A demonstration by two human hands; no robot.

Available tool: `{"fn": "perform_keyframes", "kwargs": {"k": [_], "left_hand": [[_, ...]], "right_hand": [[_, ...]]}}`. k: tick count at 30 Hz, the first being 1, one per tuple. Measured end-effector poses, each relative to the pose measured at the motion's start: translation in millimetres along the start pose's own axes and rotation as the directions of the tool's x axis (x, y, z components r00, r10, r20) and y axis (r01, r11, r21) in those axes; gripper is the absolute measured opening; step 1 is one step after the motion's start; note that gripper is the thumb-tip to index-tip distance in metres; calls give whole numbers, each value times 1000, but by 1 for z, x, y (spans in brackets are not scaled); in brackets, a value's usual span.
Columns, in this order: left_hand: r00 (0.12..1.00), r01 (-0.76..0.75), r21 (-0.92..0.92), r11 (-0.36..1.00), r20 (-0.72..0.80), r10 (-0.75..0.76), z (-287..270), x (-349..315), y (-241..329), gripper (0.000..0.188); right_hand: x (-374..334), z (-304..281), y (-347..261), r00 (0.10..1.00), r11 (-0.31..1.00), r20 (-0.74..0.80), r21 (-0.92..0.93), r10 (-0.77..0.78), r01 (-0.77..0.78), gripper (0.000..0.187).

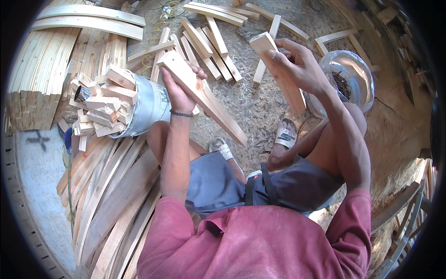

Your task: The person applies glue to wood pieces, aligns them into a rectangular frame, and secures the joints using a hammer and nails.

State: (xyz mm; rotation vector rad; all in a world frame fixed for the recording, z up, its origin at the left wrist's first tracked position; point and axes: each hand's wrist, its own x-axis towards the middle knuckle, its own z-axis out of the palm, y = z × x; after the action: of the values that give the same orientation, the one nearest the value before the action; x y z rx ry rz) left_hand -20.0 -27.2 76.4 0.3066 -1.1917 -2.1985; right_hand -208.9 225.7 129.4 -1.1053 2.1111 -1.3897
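Observation:
My left hand (180, 91) is wrapped round a pale wooden plank (204, 100) near its upper end. That plank slants down to the right, its lower end in front of my feet. My right hand (299, 67) grips a second wooden board (284, 79) by its upper part, thumb on the near face and fingers round the far edge. This board hangs tilted, its lower end close to my right knee. The two pieces are apart from each other. Both are held above the floor, between my spread knees and the loose wood beyond.
A bucket (151, 109) crammed with short wood blocks (104, 103) stands at left. A clear plastic tub (367, 81) holding dark nails or screws (341, 86) is at right. Several loose sticks (209, 46) lie ahead. Stacked boards (42, 69) and long planks (116, 186) fill the left side.

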Motion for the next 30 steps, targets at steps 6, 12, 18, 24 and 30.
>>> {"fn": "perform_keyframes", "kwargs": {"k": [6, 12, 18, 24, 30], "left_hand": [[999, -4, 57, 998, 44, 2, -5, 0, -3, 72], [969, -115, 373, 921, 245, 22, 17, -8, -2, 76], [946, -126, 426, 896, 325, -22, 32, -17, -6, 61], [921, -8, 575, 818, 324, -218, 33, -22, -5, 63], [875, 59, 634, 771, 339, -345, 33, -22, -5, 61]], "right_hand": [[-2, 1, -3, 999, 999, -34, -37, -22, 21, 66], [-8, 5, -12, 994, 999, 111, -44, -18, 23, 71], [-11, 13, -28, 968, 961, 218, -218, -123, 171, 66], [-12, 14, -26, 943, 926, 295, -290, -152, 240, 63], [-12, 14, -27, 930, 910, 339, -325, -140, 256, 61]]}}
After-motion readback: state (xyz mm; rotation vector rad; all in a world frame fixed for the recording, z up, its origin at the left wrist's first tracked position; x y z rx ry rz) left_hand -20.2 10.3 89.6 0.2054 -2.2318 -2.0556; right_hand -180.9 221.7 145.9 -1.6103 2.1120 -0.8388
